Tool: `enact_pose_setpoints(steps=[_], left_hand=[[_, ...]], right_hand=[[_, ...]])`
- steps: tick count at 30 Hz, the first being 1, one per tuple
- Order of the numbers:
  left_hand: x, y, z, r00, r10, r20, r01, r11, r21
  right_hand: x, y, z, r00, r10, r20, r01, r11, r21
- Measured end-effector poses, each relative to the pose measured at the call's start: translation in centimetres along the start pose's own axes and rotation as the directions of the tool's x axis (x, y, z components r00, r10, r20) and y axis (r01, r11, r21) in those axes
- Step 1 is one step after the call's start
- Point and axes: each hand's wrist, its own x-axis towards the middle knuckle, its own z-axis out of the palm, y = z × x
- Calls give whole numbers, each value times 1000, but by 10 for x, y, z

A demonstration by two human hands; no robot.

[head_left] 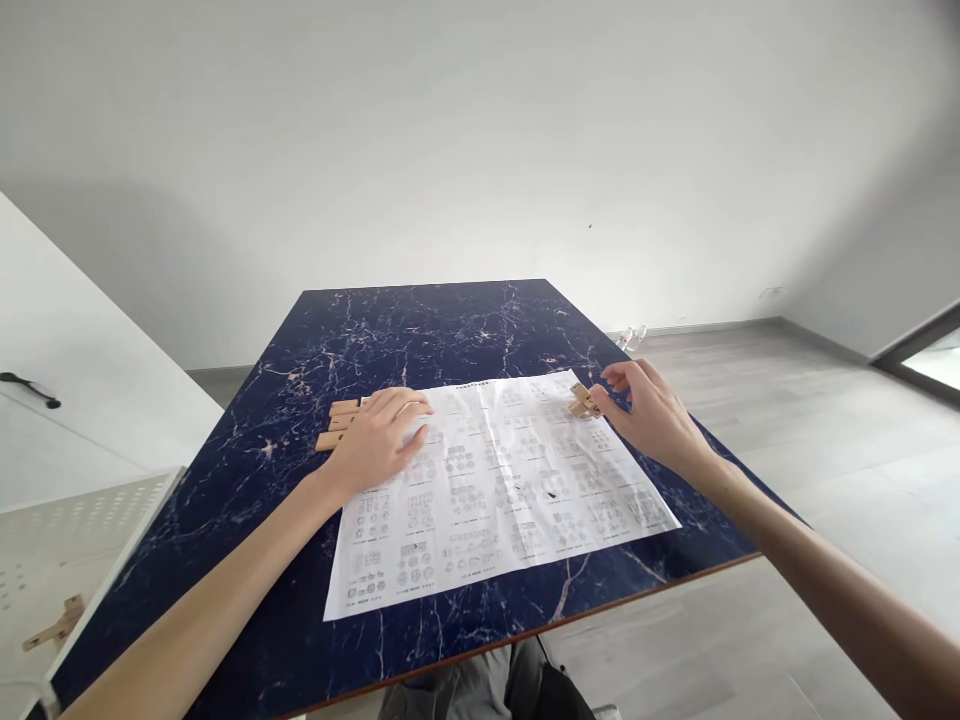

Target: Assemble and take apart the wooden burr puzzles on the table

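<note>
A creased sheet of printed instructions (480,520) with rows of small diagrams lies on the dark blue marbled table. My left hand (382,435) rests flat on its upper left part, fingers stretched and slightly bent. Several wooden sticks (330,440) lie side by side just left of that hand, partly hidden by it. At the sheet's upper right corner sit small crossed wooden pieces (583,402). The thumb of my right hand (646,408) is at their edge, possibly touching; its other fingers are curled and apart from the thumb, not around the wood.
The blue marbled table (420,330) has its far edge near a pale wall. A white cabinet (90,380) with a black handle stands at left. Below it, another wooden piece (56,625) lies on a perforated white surface. Grey flooring (840,420) extends to the right.
</note>
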Motion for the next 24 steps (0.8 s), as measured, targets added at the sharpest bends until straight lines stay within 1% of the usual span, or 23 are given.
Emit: enact_pose_setpoints(steps=[2,3,5,7,9,12,14,15,16,17,19,21,22,24], left_hand=[[4,11,4,999,49,15,-48,998,-35],[5,16,5,998,67,21,-66,997,-50],[5,22,5,995,95,32,-93,993,-74],[3,26,3,993,112,39,-108,990,-86],[-2,26,0,993,112,39,-108,989,-99],[-11,26,-3,997,72,32,-66,984,-164],[-15,27,-3,999,17,29,-10,971,-240],[-16,28,-3,999,-21,35,30,959,-283],[-16,31,-3,997,-69,47,81,941,-330],[-16,33,-3,990,-124,71,142,914,-379],[-15,39,-2,968,-225,113,252,844,-473],[-15,44,0,957,-260,126,285,782,-555],[-15,46,2,954,-266,136,293,752,-590],[-15,47,5,946,-277,165,317,697,-643]], right_hand=[[-4,9,3,998,30,51,-24,994,-106],[-6,11,5,994,45,95,-30,987,-157],[-7,12,9,977,85,195,-35,969,-245],[-7,11,13,958,120,260,-39,954,-298],[-5,8,17,956,125,264,-37,948,-315],[-2,-1,20,968,90,233,-14,951,-309],[1,-13,21,973,35,229,7,983,-181],[2,-21,21,972,-4,233,9,1000,-18],[3,-31,22,967,-40,250,-8,983,185],[3,-42,24,954,-63,293,-45,937,346],[4,-67,31,927,-113,359,-114,825,554],[4,-91,41,908,-160,386,-158,724,672],[3,-102,47,891,-189,413,-182,684,706],[3,-120,60,877,-208,434,-234,604,762]])
